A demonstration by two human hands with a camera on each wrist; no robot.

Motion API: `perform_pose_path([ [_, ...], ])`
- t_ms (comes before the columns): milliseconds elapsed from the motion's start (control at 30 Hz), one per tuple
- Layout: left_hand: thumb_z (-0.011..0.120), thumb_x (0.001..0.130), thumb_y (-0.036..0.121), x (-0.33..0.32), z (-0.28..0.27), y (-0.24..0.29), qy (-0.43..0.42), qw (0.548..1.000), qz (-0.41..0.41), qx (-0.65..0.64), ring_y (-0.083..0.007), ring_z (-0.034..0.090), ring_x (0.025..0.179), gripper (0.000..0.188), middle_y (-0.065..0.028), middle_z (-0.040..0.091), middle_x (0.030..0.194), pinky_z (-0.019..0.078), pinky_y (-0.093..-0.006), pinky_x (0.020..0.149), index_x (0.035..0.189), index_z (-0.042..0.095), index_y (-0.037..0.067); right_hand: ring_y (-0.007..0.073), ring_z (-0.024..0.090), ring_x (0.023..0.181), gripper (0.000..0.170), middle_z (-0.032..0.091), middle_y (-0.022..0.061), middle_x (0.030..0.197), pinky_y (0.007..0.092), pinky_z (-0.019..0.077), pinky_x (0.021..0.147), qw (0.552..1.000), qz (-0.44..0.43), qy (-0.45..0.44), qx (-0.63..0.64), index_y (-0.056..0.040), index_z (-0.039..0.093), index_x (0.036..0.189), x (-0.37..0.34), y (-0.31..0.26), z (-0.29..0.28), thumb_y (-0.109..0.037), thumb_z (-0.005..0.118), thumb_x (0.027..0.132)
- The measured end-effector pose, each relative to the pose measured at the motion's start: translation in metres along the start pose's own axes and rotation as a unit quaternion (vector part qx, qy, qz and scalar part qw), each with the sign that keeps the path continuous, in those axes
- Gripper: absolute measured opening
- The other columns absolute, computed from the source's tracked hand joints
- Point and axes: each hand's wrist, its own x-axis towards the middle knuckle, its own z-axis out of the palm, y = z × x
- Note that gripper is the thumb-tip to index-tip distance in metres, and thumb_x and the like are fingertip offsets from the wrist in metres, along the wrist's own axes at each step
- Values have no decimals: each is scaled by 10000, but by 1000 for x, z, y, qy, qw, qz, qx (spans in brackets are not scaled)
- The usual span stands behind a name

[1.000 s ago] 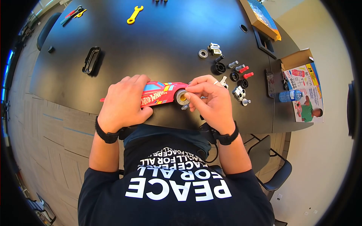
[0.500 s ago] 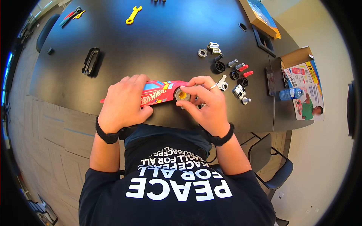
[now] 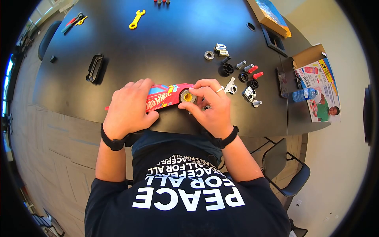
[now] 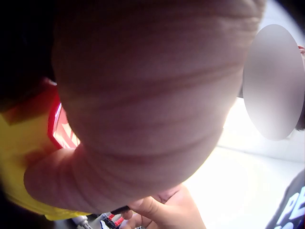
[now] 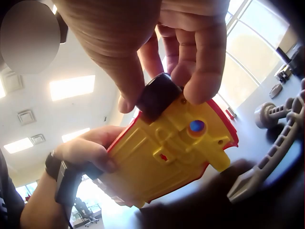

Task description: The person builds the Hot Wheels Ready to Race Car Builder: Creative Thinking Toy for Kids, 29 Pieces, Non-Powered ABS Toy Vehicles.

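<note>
A red toy car (image 3: 164, 96) with "Hot Wheels" lettering lies on its side in my left hand (image 3: 132, 108), which grips its body from above. The right wrist view shows the car's yellow underside (image 5: 157, 164). At the car's right end is a wheel (image 3: 187, 96) with a grey rim and yellow centre. My right hand (image 3: 213, 108) holds this wheel at its edge, index finger above and thumb below. In the right wrist view its black tread (image 5: 159, 95) sits between thumb and fingers, against the yellow underside.
Right of the hands lie a grey-white toy part (image 3: 231, 86), a silver engine-like block (image 3: 249, 94), black wheel pieces (image 3: 226, 69) and several grey and red bolts (image 3: 257, 75). Farther off are a black frame (image 3: 94, 68), a yellow wrench (image 3: 137, 19), a water bottle (image 3: 304, 94) and a box (image 3: 321, 87).
My right hand has shifted slightly left and its fingers have moved round the wheel's edge, so more of the yellow centre shows. My left hand keeps its grip on the car.
</note>
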Motion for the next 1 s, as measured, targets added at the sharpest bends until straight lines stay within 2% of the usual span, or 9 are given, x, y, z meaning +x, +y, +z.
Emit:
perform_pose_path([
  [133,748,734,202,1,-2,3,-15,1000,-5,-2,-397,686,946,493,-147,722,1041,563,-519,809,1196,675,45,108,658,767,462,705,86,1224,260,578,625,1000,-18,-8,22,-34,776,1208,0,-1,-7,-176,1017,840],
  [267,727,722,193,2,-6,4,-30,999,-22,-9,-418,693,1003,536,-167,735,1063,564,-522,864,1236,685,49,119,719,834,359,725,104,1240,242,593,611,989,111,75,67,-35,789,1268,-11,18,-37,-95,916,938],
  [333,708,714,182,2,-5,4,-43,998,-34,-11,-433,701,1054,561,-185,750,1082,564,-518,904,1261,688,55,138,727,806,271,746,105,1197,272,588,651,982,144,120,-31,-36,801,1232,-14,33,-65,-65,862,969],
  [400,740,725,200,1,-3,2,-13,1000,-9,-11,-404,691,971,517,-151,724,1032,563,-528,831,1215,686,44,160,720,764,230,762,101,1158,308,573,701,970,147,116,-156,-37,806,1190,-23,58,-95,-64,857,967],
  [567,738,726,197,3,-4,2,-25,999,-25,-5,-406,696,983,509,-156,731,1027,563,-529,832,1208,686,43,170,701,726,229,765,104,1138,334,558,720,944,180,150,-232,-35,799,1187,-40,69,-140,-32,833,961],
  [667,736,726,197,3,-3,3,-33,999,-35,-3,-408,697,984,500,-159,735,1028,563,-530,829,1200,684,45,157,680,722,258,754,92,1144,322,554,722,924,187,197,-269,-39,794,1222,-52,77,-164,-21,813,965],
  [767,734,724,196,2,-2,2,-18,1000,-24,-7,-411,695,976,492,-160,735,1025,562,-529,822,1190,682,49,143,655,737,366,726,77,1203,311,563,735,893,284,172,-303,-49,771,1318,-65,77,-184,-26,823,956],
  [900,732,720,192,3,0,2,-13,1000,-24,-15,-414,692,969,495,-157,736,1019,560,-525,814,1193,685,56,154,674,749,538,715,125,1255,313,579,760,914,320,116,-220,-14,741,1378,-84,87,-187,-55,925,874],
  [1000,731,720,191,4,0,2,-18,999,-29,-8,-413,694,976,497,-158,738,1023,558,-524,822,1198,688,59,157,683,755,558,727,124,1260,324,585,760,909,330,104,-235,-5,740,1372,-91,100,-184,-64,947,857],
])
